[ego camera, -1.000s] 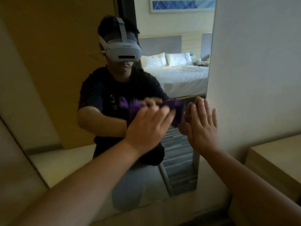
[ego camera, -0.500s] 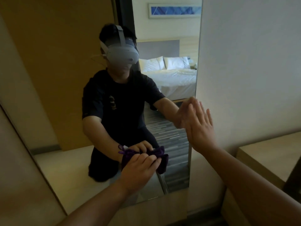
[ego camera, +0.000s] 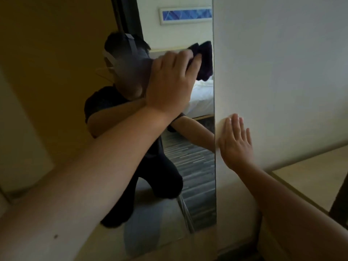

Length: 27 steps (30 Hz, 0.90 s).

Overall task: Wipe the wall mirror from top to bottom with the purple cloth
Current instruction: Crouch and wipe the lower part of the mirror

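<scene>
Left hand (ego camera: 169,81) — grip pinching purple cloth (ego camera: 204,61) against wall mirror (ego camera: 197,157), upper right edge. Right hand (ego camera: 235,142) — fingers spread, flat on wall (ego camera: 282,72).

Left hand (ego camera: 169,81) presses purple cloth (ego camera: 204,61) against mirror (ego camera: 197,166) high up, near its right edge, fingers bunched over the cloth w/ the arm reaching up across the glass. Right hand (ego camera: 235,144) lies flat, fingers spread, on wall (ego camera: 282,72) just beside mirror edge, lower down. Mirror reflects a kneeling person in dark clothes, a bed (ego camera: 202,98) & a blue picture (ego camera: 186,15); a wood surface (ego camera: 310,178) sits at right.
</scene>
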### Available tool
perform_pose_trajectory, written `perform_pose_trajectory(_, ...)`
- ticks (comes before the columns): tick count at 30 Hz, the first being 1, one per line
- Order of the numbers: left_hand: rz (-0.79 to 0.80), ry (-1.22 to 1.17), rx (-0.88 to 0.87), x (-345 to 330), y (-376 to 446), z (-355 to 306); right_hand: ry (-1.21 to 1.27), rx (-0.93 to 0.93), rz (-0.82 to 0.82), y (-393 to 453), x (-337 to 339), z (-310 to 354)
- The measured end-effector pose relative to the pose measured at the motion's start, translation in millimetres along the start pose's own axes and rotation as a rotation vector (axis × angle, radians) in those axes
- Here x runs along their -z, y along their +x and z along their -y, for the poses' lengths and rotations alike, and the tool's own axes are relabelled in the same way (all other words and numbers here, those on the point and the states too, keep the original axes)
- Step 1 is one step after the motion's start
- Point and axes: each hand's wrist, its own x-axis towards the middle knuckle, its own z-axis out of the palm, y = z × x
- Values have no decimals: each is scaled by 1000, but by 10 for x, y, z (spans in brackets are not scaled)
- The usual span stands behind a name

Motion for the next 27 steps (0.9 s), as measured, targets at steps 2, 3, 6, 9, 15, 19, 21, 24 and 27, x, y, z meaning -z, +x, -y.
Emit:
perform_pose_trajectory(2, 17, -11, -70, -2, -233, -194, 5, -3, -7, 7, -24, 5)
perform_pose_trajectory(3, 47, -31, -120, 4, -420, -331, 1, -8, -15, 4, -28, 10)
perform_pose_trajectory(6, 209, -95, -245, -2, -1137, -801, -28, -9, -18, -16, -22, -21)
perform_pose_trajectory(9, 311, -145, -307, 0, -1745, -1109, -66, 44, -13, -40, -1, -86)
perform_pose_trajectory(15, 343, -170, -370, 56, -2040, -1224, -67, 39, -15, -44, 43, -72)
perform_pose_trajectory(19, 432, -271, -507, 160, -2389, -1246, -5, 52, 16, -70, 147, -59)
perform_pose_trajectory(21, 509, -320, -510, 238, -2541, -1211, 67, 52, 24, -95, 211, -34)
perform_pose_trajectory(24, 574, -371, -413, 425, -2628, -1128, 195, 40, -63, -215, 266, 135)
perform_pose_trajectory(27, 627, -365, -244, 735, -2753, -906, 282, 172, -173, -451, 222, 524)
